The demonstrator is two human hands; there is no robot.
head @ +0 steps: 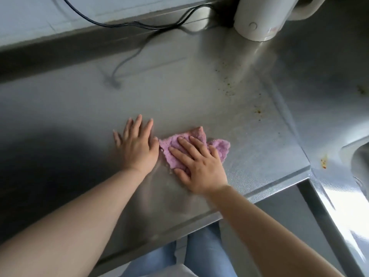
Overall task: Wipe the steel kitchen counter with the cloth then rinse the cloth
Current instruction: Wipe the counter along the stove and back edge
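Steel tabletop [179,92] with pink cloth [199,136] pressed flat beneath the right hand [201,168], fingers straight. Just left of the cloth, the left hand [137,146] is laid flat, fingers spread. Beyond the cloth, crumbs [229,84] and a white kettle [265,19] are seen.

A grey brushed-steel kitchen counter [179,100] is seen, on which a crumpled pink cloth [196,144] is pressed flat beneath the right hand [201,166]. The left hand [137,145] is laid flat just beside it. Brown crumbs [229,84] are scattered beyond the right hand, before a white plastic kettle [261,19] with a black cord [139,25].
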